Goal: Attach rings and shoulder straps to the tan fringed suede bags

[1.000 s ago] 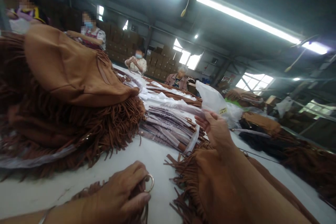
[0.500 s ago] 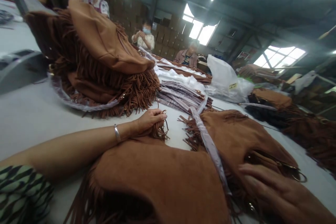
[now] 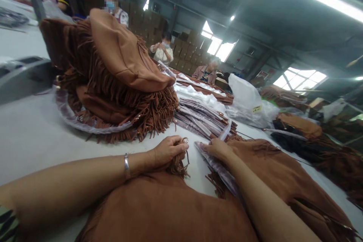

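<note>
A brown fringed handbag [image 3: 170, 208] lies on the white table right in front of me. My left hand [image 3: 169, 152] is closed on a fringe tassel [image 3: 178, 164] with a small metal ring at its top, by the bag's upper edge. My right hand [image 3: 219, 150] grips the plastic-wrapped strap [image 3: 224, 172], whose end pokes out past the fingers. Under my right forearm a second brown bag [image 3: 272, 170] lies on its side, its opening toward the lower right.
A heap of fringed bags [image 3: 124, 60] rises at the left, beside a grey metal curve [image 3: 22, 79]. Beyond my hands lie wrapped straps [image 3: 195, 117] and a clear plastic bag [image 3: 246, 102]. More fringed bags [image 3: 300, 128] line the right. Co-workers [image 3: 164, 51] sit farther back.
My right hand has left the second bag's opening at the lower right and moved up and left onto the wrapped strap. My left hand still holds the tassel. The view has shifted slightly.
</note>
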Action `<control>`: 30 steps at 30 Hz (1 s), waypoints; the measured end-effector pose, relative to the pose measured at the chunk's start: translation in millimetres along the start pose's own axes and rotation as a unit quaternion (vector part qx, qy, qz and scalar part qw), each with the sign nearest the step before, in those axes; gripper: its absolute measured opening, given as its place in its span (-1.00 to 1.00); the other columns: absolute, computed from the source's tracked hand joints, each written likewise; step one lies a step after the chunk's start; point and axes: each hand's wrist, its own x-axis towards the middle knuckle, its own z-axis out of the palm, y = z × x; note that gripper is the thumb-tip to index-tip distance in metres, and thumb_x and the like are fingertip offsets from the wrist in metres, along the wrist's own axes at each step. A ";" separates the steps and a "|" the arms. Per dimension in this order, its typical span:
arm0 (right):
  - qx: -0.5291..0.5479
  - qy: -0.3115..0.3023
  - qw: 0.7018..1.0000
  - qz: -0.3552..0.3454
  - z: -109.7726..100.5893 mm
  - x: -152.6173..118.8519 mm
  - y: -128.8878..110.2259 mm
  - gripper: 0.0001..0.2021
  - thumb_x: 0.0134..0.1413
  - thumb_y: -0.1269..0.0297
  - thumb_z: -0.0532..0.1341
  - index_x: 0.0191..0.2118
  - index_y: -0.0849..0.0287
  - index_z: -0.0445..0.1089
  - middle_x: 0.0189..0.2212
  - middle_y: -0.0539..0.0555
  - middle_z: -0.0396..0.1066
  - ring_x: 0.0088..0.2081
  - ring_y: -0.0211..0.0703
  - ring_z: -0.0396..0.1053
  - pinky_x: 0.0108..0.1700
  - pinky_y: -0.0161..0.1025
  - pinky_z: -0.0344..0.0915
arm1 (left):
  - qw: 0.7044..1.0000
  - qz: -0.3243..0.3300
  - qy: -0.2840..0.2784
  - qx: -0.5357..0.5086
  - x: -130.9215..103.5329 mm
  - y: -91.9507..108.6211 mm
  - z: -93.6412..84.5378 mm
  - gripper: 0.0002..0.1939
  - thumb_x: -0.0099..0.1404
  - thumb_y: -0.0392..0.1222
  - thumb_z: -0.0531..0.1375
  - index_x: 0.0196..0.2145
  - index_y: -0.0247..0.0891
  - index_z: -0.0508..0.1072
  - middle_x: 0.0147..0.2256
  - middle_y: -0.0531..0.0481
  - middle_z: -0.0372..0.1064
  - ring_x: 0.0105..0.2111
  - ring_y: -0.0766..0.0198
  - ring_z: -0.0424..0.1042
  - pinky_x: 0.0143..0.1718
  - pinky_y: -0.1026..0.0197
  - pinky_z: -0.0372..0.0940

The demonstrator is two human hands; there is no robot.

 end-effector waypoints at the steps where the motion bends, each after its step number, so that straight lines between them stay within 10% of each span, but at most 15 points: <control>1: 0.003 -0.028 1.000 -0.001 6.9 1.3 -1.0 -0.76 0.21 0.18 0.15 -0.10 0.21 0.37 -0.17 0.10 0.40 -0.24 -0.18 0.40 -0.21 -0.14 0.38 | 1.000 -0.003 0.004 -0.004 1.4 -0.6 -1.0 -0.62 0.07 0.02 0.28 -0.48 -0.30 0.21 -0.64 0.19 0.09 -0.66 0.50 0.09 -0.65 0.40 -0.02; 8: 0.175 -0.083 0.978 -0.073 11.1 -22.6 -3.2 -0.80 -0.07 0.20 0.29 -0.46 0.20 0.31 -0.48 -0.02 0.33 -0.43 -0.24 0.29 -0.40 -0.30 0.20 | 0.999 -0.011 0.032 -0.018 5.4 1.9 -7.3 -0.63 0.06 0.00 0.28 -0.52 -0.31 0.23 -0.66 0.16 0.13 -0.68 0.50 0.10 -0.63 0.38 0.02; 20: 0.512 -0.136 0.848 -0.024 -6.9 -74.2 5.0 -0.60 -0.27 0.01 0.39 -0.45 0.21 0.29 -0.68 -0.06 0.30 -0.69 -0.38 0.11 -0.62 -0.40 -0.06 | 0.992 0.057 0.054 0.100 -3.4 15.7 -9.6 -0.69 -0.03 -0.06 0.32 -0.41 -0.38 0.51 -0.34 -0.09 0.40 -0.38 0.29 0.33 -0.35 0.27 0.21; 30: 0.457 -0.128 0.878 -0.063 -11.9 -77.6 -12.6 -0.63 -0.31 0.02 0.38 -0.58 0.25 0.35 -0.75 -0.08 0.18 -0.69 -0.40 0.02 -0.64 -0.39 -0.12 | 0.963 0.122 -0.105 0.217 -5.1 17.3 -8.2 -0.75 0.03 -0.13 0.33 -0.43 -0.38 0.45 -0.45 0.04 0.27 -0.44 0.41 0.24 -0.36 0.34 0.18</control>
